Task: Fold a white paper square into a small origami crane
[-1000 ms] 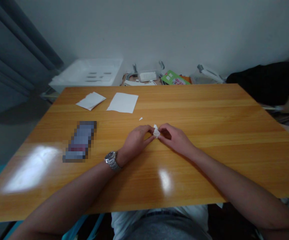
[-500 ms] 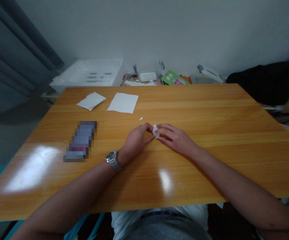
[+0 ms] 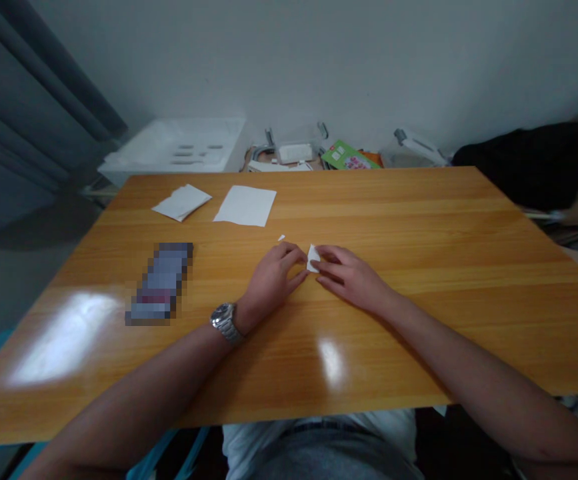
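A small folded piece of white paper (image 3: 313,257) is between my two hands, just above or on the wooden table. My left hand (image 3: 272,279) has a metal watch on its wrist. Its thumb and fingers are bent together at the paper's left edge. From the other side, the fingers of my right hand (image 3: 357,277) hold the paper, with a fingertip over its lower right part. A tiny white paper scrap (image 3: 281,238) lies just beyond my left hand.
A square white sheet (image 3: 247,206) and a folded paper stack (image 3: 183,203) lie at the table's (image 3: 419,227) far left. A blurred-out phone-like object (image 3: 161,283) rests left of my arm. Behind the table stand a white foam tray (image 3: 153,147) and a green booklet (image 3: 346,157).
The folded paper has turned a little and now shows a flatter, smoother white face. The fingers of both my hands have shifted slightly around it.
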Motion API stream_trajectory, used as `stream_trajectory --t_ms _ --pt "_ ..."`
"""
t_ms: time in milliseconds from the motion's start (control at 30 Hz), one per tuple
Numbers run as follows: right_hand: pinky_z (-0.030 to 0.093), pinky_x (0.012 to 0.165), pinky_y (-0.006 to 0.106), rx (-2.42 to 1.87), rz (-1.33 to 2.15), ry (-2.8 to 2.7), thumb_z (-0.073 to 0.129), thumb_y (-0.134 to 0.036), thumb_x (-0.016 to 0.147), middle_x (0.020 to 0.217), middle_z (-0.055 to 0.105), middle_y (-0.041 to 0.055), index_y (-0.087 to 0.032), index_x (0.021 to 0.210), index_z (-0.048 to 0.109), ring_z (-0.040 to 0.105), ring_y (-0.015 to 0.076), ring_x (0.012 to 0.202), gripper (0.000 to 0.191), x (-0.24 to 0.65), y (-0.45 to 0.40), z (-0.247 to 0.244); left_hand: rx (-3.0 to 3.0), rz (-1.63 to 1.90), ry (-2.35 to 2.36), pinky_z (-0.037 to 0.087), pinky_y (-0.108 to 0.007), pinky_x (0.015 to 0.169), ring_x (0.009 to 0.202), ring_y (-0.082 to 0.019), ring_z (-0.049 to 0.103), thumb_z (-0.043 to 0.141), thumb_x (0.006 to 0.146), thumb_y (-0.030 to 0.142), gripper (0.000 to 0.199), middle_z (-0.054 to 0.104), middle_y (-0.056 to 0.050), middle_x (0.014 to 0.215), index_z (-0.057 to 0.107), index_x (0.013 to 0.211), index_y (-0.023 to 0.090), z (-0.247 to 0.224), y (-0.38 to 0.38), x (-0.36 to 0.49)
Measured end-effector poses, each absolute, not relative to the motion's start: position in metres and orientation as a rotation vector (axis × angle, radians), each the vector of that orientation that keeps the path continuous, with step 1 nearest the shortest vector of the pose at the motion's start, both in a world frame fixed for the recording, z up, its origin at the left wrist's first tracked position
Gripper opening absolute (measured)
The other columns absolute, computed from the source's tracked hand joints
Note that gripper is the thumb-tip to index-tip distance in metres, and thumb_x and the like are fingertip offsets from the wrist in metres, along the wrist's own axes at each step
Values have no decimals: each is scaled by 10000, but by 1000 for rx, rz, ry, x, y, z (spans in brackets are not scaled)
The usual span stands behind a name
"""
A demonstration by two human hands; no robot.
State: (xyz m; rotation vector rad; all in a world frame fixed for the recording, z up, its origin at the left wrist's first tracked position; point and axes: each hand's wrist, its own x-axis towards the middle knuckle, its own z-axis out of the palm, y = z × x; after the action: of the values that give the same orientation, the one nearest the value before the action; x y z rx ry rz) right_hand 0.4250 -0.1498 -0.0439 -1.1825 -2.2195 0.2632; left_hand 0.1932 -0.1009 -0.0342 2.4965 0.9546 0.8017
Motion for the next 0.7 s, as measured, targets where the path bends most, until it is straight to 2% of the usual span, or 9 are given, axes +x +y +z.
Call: stream_trajectory --t_ms 167,300,533,700 --pt "490 1147 533 -1168 272 -2280 633 -270 988 1511 574 118 -276 1408 634 562 295 1376 419 426 -150 -43 2611 702 913 520 -410 995 1115 -239 649 597 1009 270 220 695 -72 1222 683 1206 219 -31 -105 191" --pt "493 1156 495 -1198 272 -2302 588 -287 1018 1492 601 113 -252 1419 624 578 276 1373 404 426 -151 -41 2689 661 917 520 -424 991 1132 -255 664 590 1020 303 277 712 -75 1258 681 1264 209 -31 -107 190" --pt "559 1055 475 -1225 289 -2234 575 -231 1021 1329 722 91 -248 1344 664 689 262 1218 336 429 -150 -37 2696 657 928 528 -437 992 1141 -270 671 629 997 413 355 717 -98 1260 692 1274 201 -33 -107 190" --pt "561 1009 467 -1122 273 -2244 572 -232 1022 1182 780 78 -247 1223 730 722 258 1102 256 429 -149 -35 2686 635 968 525 -433 986 1136 -275 659 647 981 457 378 704 -101 1251 695 1257 203 -32 -107 190"
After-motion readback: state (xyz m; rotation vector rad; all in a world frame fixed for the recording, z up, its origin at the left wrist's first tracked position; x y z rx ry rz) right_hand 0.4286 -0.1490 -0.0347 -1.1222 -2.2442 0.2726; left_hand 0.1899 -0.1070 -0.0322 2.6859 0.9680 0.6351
